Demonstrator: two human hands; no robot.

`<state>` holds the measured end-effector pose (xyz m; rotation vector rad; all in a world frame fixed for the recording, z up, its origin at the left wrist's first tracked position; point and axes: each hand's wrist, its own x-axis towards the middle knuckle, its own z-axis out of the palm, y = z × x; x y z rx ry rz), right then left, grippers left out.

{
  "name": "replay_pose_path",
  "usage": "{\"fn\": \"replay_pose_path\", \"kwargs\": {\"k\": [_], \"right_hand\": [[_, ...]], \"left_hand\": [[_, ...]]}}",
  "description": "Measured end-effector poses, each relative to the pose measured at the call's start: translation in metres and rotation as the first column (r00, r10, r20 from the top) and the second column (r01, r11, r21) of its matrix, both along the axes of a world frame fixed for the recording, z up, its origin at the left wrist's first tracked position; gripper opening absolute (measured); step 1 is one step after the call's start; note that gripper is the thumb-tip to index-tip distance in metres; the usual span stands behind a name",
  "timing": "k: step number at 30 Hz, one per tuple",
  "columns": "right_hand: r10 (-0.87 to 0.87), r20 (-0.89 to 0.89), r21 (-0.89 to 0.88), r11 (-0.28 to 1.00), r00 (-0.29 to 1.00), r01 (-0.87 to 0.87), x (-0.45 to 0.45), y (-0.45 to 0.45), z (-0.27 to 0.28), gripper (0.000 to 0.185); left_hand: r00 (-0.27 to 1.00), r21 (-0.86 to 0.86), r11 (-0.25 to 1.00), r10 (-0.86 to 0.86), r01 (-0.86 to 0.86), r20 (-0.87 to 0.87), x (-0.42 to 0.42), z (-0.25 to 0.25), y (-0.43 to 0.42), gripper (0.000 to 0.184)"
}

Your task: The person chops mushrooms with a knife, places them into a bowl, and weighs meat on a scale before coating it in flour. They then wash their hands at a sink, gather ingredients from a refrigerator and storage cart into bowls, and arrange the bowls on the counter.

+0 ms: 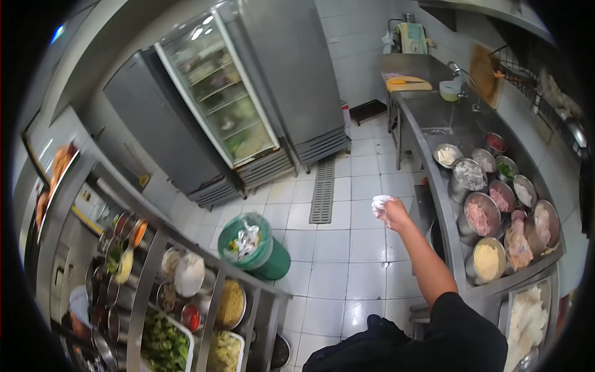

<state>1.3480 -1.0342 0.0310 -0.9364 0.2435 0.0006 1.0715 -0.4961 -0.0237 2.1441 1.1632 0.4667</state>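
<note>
Head view: I am extending the right hand [393, 214] over the white tiled floor [365, 245], and its fingers are gripping crumpled silvery foil [379, 205]. The foil is sitting between a green bin [276, 263] and a steel bench [445, 211], apart from both. The left hand is lying outside the frame, so I am not able to tell its state. The bin is holding more crumpled foil [249, 239] inside its liner. The bench is carrying a pot of pink meat [478, 217] and, nearer the body, a container of yellow food [487, 260]. Beyond the bin, a glass-doored refrigerator [223, 93] is standing behind a floor grate [322, 192].
</note>
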Motion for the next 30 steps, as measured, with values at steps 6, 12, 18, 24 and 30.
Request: {"fn": "replay_pose_path", "kwargs": {"k": [6, 12, 18, 24, 30], "right_hand": [[0.021, 0.07, 0.033, 0.999, 0.997, -0.024, 0.107, -0.052, -0.011, 0.017], [-0.104, 0.038, -0.002, 0.995, 0.994, 0.104, 0.226, -0.063, 0.026, 0.017], [-0.256, 0.089, 0.05, 0.966, 0.963, 0.253, 0.291, -0.155, 0.044, 0.019], [-0.647, 0.112, -0.024, 0.757, 0.754, 0.653, 0.278, -0.318, 0.059, 0.018], [-0.828, 0.085, -0.051, 0.553, 0.555, 0.832, 0.273, -0.456, 0.023, 0.021]], "left_hand": [[0.994, -0.342, 0.939, 0.068, -0.033, 0.091, 0.117, -0.044, -0.061, 0.037], [0.976, -0.59, 0.797, 0.208, -0.128, 0.069, 0.208, -0.111, -0.098, 0.038], [0.974, -0.71, 0.695, 0.218, -0.11, 0.063, 0.335, -0.15, -0.134, 0.039], [0.918, -0.705, 0.636, -0.012, 0.313, 0.396, 0.569, -0.108, -0.21, 0.034], [0.816, -0.69, 0.44, -0.253, 0.575, 0.519, 0.747, -0.015, -0.397, 0.031]]}}
